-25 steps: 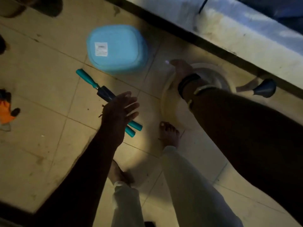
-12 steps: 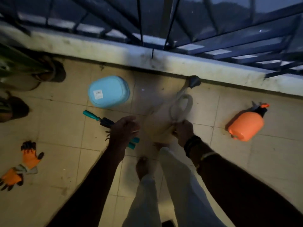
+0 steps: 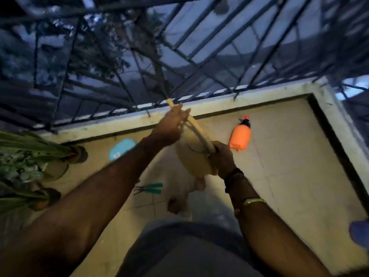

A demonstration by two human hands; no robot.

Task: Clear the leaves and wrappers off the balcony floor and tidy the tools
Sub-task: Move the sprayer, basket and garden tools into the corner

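Beige plastic watering can (image 3: 194, 156) being held up above floor (image 3: 279, 156): left hand (image 3: 170, 126) gripping its spout, right hand (image 3: 221, 156) clasping handle end. Orange sprayer (image 3: 239, 136) lying just beyond; teal-handled tools (image 3: 149, 188) lying below; blue tub (image 3: 120, 148) sitting nr ledge.

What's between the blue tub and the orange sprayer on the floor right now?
In the head view, the cream watering can, held up in both hands, sits between the blue tub and the orange sprayer. It hides the floor behind it.
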